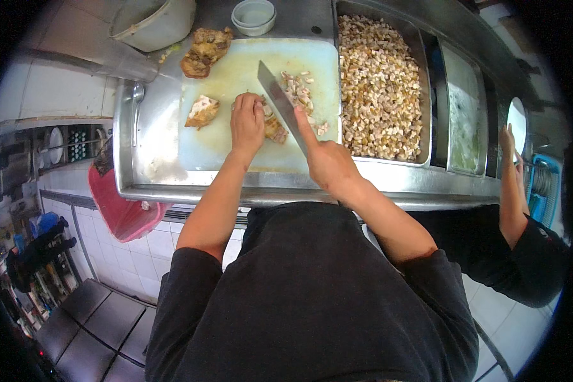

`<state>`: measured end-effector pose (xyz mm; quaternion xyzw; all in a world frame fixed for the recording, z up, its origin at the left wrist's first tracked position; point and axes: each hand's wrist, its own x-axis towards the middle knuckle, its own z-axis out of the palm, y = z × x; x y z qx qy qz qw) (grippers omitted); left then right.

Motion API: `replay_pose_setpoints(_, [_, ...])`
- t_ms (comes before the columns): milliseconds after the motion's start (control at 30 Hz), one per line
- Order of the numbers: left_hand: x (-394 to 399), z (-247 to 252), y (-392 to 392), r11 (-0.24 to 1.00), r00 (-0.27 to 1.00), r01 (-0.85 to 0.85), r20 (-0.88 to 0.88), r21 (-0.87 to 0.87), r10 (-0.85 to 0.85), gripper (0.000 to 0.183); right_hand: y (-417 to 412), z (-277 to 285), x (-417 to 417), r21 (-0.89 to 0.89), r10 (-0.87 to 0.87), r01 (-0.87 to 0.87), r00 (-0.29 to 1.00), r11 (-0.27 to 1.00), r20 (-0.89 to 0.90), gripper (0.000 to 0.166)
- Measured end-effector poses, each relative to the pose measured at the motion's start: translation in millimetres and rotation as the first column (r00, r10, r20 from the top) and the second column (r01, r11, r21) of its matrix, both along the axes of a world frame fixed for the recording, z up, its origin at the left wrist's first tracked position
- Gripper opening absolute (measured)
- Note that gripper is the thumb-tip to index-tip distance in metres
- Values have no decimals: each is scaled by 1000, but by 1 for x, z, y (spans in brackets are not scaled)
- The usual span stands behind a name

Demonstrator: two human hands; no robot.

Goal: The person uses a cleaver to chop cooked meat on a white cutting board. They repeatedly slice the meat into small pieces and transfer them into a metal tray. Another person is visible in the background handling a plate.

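Note:
My right hand (332, 162) grips a large knife (281, 102), its blade slanting up and left across the cutting board (219, 155). Left of the blade, my left hand (248, 122) rests with bent fingers on a piece of browned cooked meat (275, 130), partly hidden beneath them. Small diced meat (300, 90) lies just right of the blade. A cut chunk with a pale face (203, 111) sits on the board's left part. A larger browned piece (205, 51) lies at the board's upper left corner.
A deep metal tray heaped with diced meat (379, 90) stands right of the board. Beyond it is a container of cloudy liquid (465, 110). White bowls (253, 18), a plastic tub (155, 24) and a spoon (136, 112) surround the board. At far right, a co-worker's hands hold a white plate (517, 123).

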<state>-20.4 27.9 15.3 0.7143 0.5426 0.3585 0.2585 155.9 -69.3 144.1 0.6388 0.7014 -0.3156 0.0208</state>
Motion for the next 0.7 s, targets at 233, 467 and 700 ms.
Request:
replay_pose_setpoints(233, [5,-8,-11,991,984,17,-176,129,7,23,-22,-5,-7,67,78,-77,997,995,-15,105])
replay_pose_setpoints(467, [4,-12,-14,995,979,45,-201,92,-26,28,-8,-27,-19,60,83,-82,996,995,-21,97])
replay_pose_setpoints(700, [-1,-10,-11,994,981,59,-190,90,-41,24,17,-45,-38,186,23,-11,998,982,-63,92])
